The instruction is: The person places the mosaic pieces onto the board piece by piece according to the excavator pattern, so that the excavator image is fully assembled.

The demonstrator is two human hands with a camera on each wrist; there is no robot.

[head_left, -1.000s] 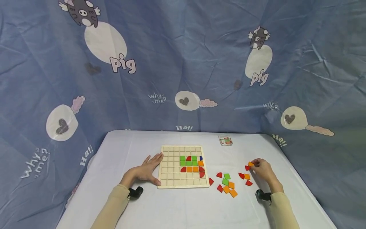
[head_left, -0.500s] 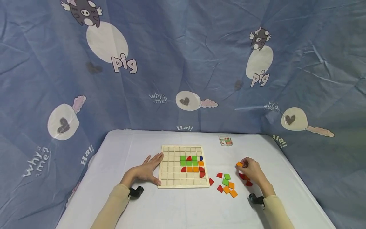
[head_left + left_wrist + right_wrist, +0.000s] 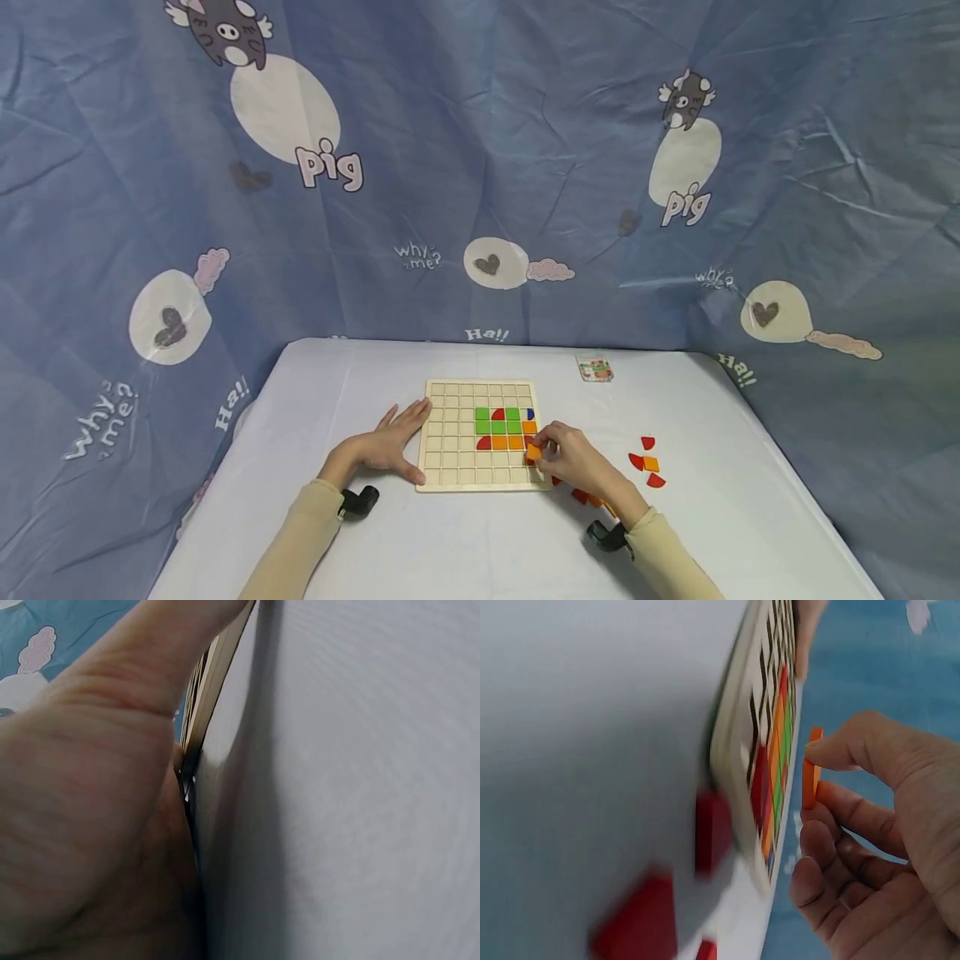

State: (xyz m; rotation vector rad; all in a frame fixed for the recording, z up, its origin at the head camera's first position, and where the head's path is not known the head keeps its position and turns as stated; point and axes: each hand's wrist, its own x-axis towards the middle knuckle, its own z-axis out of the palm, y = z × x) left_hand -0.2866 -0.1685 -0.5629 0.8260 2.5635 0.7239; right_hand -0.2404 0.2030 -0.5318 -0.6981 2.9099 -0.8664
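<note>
A wooden grid board (image 3: 450, 471) lies on the white table, with green, orange and red tiles and a small blue one in its right half. My left hand (image 3: 388, 446) is spread along the board's left edge, fingertips and thumb touching the frame. Thumb and fingers of my right hand (image 3: 577, 460) pinch an orange square tile (image 3: 810, 769) by its edges. That tile is above the board's right side, overlapping the red quarter-round pieces there in the head view. The left wrist view shows the palm beside the board's edge.
Several loose red and orange tiles (image 3: 581, 496) lie right of the board, partly hidden under my right forearm. Farther right are red quarter-rounds (image 3: 656, 481) and an orange square (image 3: 651, 464). A small printed card (image 3: 595, 369) lies near the table's back edge.
My right hand has carried the orange square tile leftward from the far-right pieces to the board. The left hand has stayed at the board's left edge.
</note>
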